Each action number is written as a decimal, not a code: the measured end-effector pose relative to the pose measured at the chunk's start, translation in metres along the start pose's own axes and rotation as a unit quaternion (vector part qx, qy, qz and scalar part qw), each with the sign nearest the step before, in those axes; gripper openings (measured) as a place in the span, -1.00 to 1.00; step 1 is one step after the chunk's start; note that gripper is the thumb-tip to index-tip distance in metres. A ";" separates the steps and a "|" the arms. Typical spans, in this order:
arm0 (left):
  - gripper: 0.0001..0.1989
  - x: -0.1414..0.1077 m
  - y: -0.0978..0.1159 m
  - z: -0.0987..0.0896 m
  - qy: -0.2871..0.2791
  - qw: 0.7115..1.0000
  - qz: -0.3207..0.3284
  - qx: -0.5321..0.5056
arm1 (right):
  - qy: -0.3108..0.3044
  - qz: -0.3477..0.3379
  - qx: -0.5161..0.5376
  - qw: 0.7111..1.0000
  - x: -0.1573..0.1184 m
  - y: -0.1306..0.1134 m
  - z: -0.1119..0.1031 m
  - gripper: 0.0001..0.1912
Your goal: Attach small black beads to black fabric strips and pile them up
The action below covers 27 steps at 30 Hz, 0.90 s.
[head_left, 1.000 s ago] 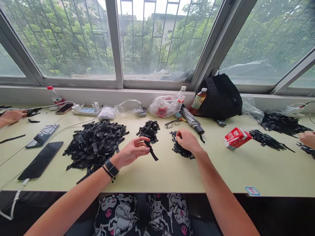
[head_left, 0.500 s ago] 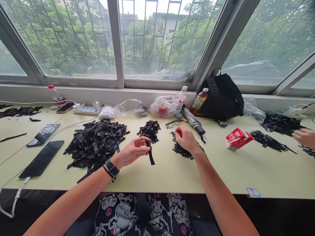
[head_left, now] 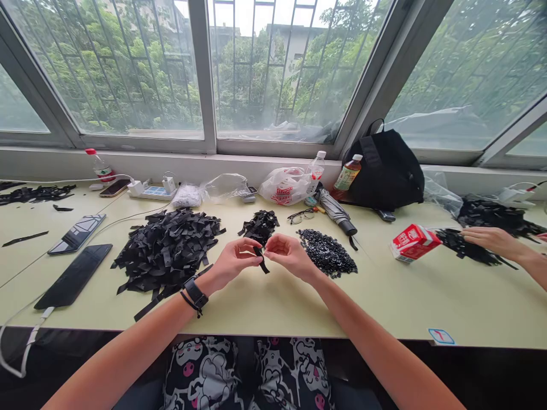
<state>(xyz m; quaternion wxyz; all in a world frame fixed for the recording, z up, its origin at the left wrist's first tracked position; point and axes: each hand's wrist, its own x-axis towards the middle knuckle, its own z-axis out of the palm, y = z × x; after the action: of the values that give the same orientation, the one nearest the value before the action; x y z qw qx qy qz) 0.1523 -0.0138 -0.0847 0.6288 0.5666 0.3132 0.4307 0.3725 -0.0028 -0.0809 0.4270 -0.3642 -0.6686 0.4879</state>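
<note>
A narrow, matte black strip (head_left: 264,265) is pinched in the left fingers (head_left: 255,261), its free end slanting down between them and the right fingers (head_left: 276,250). Beyond both sets of fingers lies a small heap of short black strips (head_left: 259,224); left of them spreads a larger, tangled strip heap (head_left: 168,247). Right of them, glossy black pieces (head_left: 328,253) (too tiny to identify) form a low pile.

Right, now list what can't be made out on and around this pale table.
All in the head view:
- Whether the right hand holds a small glossy black piece: its fingers hide that.
- Part of the narrow flat black strip: covered by fingers of the left hand.
- What fills the white plastic bag with red print: hidden by its crumpled sides.
- The rest of the co-worker's arm: cut off by the right edge.
</note>
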 end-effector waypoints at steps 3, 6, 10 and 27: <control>-0.58 0.002 -0.005 -0.001 0.023 0.999 0.021 0.014 | 0.004 0.020 0.043 0.999 -0.001 0.000 0.005 -0.73; -0.63 0.004 -0.010 -0.001 0.030 0.998 0.049 0.028 | -0.006 0.038 0.075 0.996 -0.002 -0.001 0.007 -0.70; -0.69 0.004 -0.011 -0.002 0.029 0.997 0.059 0.045 | -0.009 0.059 0.107 0.993 -0.002 -0.003 0.009 -0.69; -0.72 0.005 -0.015 -0.002 0.022 0.994 0.095 0.041 | 0.008 0.073 0.130 0.989 -0.001 -0.001 0.006 -0.71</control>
<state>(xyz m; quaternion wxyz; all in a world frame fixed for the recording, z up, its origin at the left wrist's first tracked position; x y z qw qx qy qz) 0.1557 -0.0082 -0.0989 0.5547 0.6094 0.2888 0.4873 0.3669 -0.0058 -0.0808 0.4391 -0.3569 -0.5677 0.5979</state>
